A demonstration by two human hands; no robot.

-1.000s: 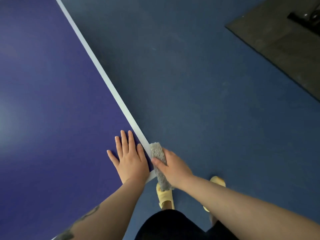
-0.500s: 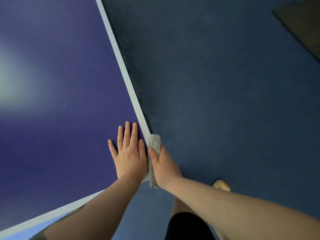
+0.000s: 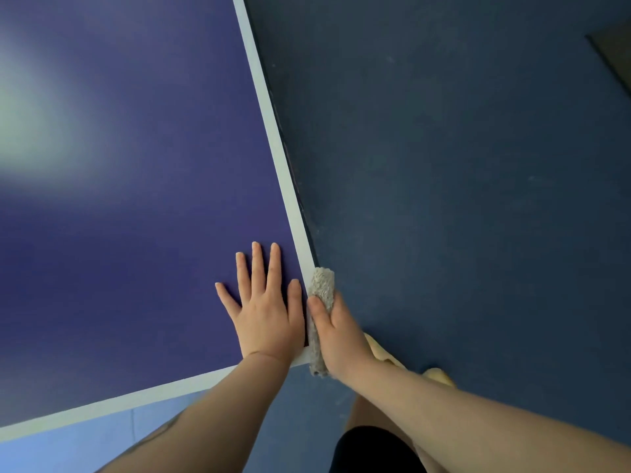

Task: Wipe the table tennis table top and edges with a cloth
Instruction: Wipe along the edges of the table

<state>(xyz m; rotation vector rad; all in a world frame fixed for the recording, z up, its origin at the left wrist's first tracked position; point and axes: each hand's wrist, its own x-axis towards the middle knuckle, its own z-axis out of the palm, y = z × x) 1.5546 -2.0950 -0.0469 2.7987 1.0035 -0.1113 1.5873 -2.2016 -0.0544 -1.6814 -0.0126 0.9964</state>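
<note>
— right hand (image 3: pixel 336 331) here, fingers and thumb wrapped round my grey cloth (image 3: pixel 321 295), pressing it against the side edge of the table (image 3: pixel 136 216) right at the near corner.
— and your left?
— left hand (image 3: pixel 264 308) lies flat on the blue top, fingers spread, holding nothing, just beside the white border line (image 3: pixel 273 131).

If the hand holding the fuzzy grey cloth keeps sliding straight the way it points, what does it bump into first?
Probably nothing. The right hand grips the grey cloth against the table's side edge, pointing along it. That edge looks free right up to the top of the picture; only the white line runs beside it.
</note>
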